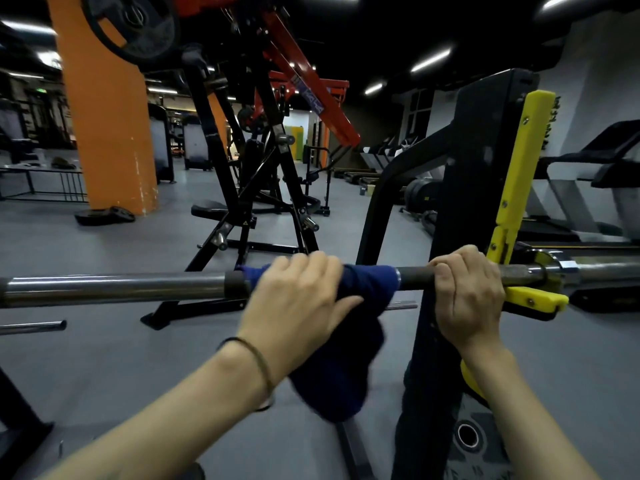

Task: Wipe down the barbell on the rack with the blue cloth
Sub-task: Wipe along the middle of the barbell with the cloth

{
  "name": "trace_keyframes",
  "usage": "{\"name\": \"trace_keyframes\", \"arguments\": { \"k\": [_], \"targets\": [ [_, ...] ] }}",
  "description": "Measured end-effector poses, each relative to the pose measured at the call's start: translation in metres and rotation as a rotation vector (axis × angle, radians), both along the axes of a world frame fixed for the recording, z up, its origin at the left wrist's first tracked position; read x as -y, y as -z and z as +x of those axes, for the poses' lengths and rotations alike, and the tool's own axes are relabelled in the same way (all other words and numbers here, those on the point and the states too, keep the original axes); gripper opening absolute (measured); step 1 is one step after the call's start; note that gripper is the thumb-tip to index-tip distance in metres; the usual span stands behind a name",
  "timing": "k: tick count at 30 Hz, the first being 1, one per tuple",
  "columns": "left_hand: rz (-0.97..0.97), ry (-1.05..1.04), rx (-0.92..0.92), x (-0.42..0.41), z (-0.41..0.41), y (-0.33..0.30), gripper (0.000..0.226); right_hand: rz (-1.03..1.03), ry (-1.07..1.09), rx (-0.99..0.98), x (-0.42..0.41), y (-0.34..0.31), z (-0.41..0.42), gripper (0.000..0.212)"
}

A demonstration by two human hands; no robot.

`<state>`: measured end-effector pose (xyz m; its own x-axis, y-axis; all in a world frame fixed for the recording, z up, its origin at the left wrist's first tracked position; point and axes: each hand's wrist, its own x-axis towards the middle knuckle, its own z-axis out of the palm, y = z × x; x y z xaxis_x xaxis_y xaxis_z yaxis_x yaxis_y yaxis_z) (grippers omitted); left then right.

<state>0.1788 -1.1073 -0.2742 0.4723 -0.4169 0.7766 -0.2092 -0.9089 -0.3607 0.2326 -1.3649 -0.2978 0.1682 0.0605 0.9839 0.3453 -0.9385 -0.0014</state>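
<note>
Gripping barbell (114, 287): left hand (298, 299) over blue cloth (367, 282).

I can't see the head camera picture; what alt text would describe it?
A person's left hand presses a blue cloth around a barbell, while the right hand grips the bare bar beside a yellow rack hook. Behind them are gym machines and an orange pillar.

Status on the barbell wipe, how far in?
Mid-wipe. Done: cannot tell, no visible difference between wiped and unwiped bar. In hand: left hand grips the blue cloth wrapped round the barbell; right hand grips the bare bar beside the yellow rack hook. Left: likely the long shaft leftward and the sleeve past the hook.
</note>
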Motion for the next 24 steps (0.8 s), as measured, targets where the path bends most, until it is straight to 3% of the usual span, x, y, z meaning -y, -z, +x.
{"name": "trace_keyframes", "arguments": {
  "k": [4, 8, 12, 19, 24],
  "targets": [
    [-0.067, -0.074, -0.045, -0.026, -0.014, 0.004, 0.049, 0.029, -0.002, 0.011, -0.003, 0.001, 0.002, 0.048],
    [-0.096, -0.025, -0.073, 0.041, 0.001, 0.006, 0.058, 0.078, 0.032, 0.021, -0.011, 0.003, 0.003, 0.038],
    [-0.004, 0.015, -0.116, 0.091, 0.016, 0.011, 0.074, 0.017, 0.021, 0.026, -0.002, 0.003, 0.002, 0.045],
    [0.024, -0.008, -0.072, -0.006, -0.005, 0.016, 0.071, -0.094, 0.006, 0.001, 0.008, 0.003, 0.000, 0.045],
    [-0.097, -0.139, -0.076, -0.027, -0.014, 0.016, 0.072, 0.051, 0.044, 0.013, -0.008, 0.003, 0.003, 0.040]
  ]
}}
